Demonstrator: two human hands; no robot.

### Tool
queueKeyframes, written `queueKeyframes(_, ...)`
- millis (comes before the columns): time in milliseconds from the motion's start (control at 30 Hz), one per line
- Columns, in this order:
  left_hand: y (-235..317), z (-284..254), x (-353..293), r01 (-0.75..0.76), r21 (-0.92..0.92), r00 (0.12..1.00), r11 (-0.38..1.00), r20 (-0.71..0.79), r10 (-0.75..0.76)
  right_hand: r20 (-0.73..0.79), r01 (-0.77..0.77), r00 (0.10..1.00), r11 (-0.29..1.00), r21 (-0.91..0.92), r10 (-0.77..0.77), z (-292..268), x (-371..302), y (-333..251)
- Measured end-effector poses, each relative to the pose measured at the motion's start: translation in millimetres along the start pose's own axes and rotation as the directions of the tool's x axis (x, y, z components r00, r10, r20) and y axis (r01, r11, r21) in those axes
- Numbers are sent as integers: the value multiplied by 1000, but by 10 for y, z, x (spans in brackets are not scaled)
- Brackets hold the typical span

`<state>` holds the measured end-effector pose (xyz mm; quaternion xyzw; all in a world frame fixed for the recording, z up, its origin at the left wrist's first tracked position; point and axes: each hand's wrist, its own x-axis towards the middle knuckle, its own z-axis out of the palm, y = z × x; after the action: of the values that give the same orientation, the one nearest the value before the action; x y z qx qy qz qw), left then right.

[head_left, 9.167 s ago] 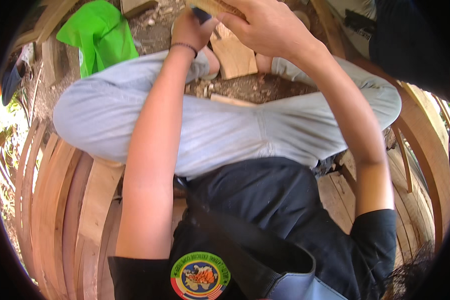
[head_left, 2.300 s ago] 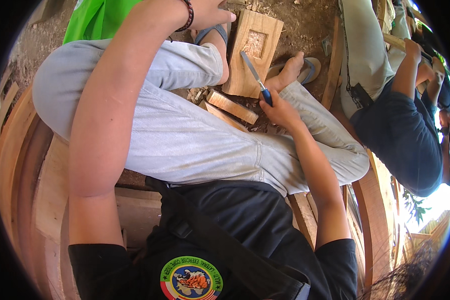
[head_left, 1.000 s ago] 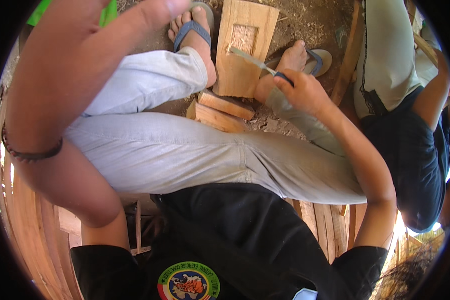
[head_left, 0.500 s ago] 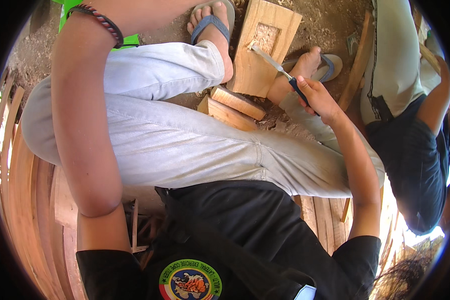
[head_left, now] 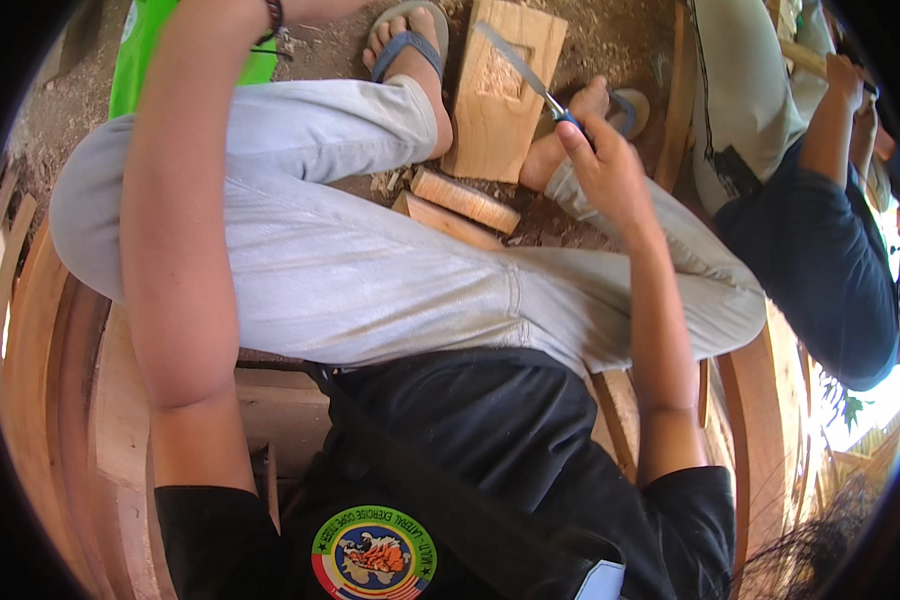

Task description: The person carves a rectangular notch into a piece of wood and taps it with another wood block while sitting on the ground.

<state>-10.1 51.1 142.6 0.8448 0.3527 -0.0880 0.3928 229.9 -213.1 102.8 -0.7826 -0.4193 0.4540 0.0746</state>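
Note:
My right hand [head_left: 610, 165] is closed round the blue handle of a chisel [head_left: 530, 75]. Its flat steel blade slants up and left across the wooden block [head_left: 490, 150] between my feet. A rough rectangular recess [head_left: 500, 85] is cut in the block's upper face, with pale chips in it. The blade passes over this hollow, its tip beyond the upper left corner; whether the tip touches wood I cannot tell. Only a sliver of my left hand [head_left: 325, 8], past a dark wristband, shows at the upper edge. Its fingers are cut off from view.
Two small wood offcuts [head_left: 465, 200] lie just below the block. My sandalled feet flank it, with shavings on the dirt floor [head_left: 345, 50]. A bright green sheet [head_left: 135, 60] is at upper left. Another person [head_left: 810, 230] sits close at right. Stacked planks [head_left: 40, 370] stand at left.
The chisel has come up from the recess's left edge, and its tip now points farther up and left. My left arm has shifted up, taking the wristband almost out of view.

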Motion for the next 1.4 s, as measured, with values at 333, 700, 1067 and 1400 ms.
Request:
queueKeyframes(333, 219, -51, -228, 33, 121, 999, 992, -39, -28, 150, 121, 988, 719, -685, -23, -441, 341, 243)
queueKeyframes(700, 361, -35, -125, 120, 196, 991, 973, 32, -128, 225, 179, 974, 742, -646, -39, -595, 567, 314)
queueKeyframes(1067, 519, 17, 100, -7, 171, 999, 985, 43, 0, 206, 259, 957, 921, -291, -204, -224, 520, 984)
queueKeyframes(1400, 52, 177, 340, -24, 112, 992, 993, 130, 10, 330, -238, 902, 958, -160, 279, -309, 391, 600)
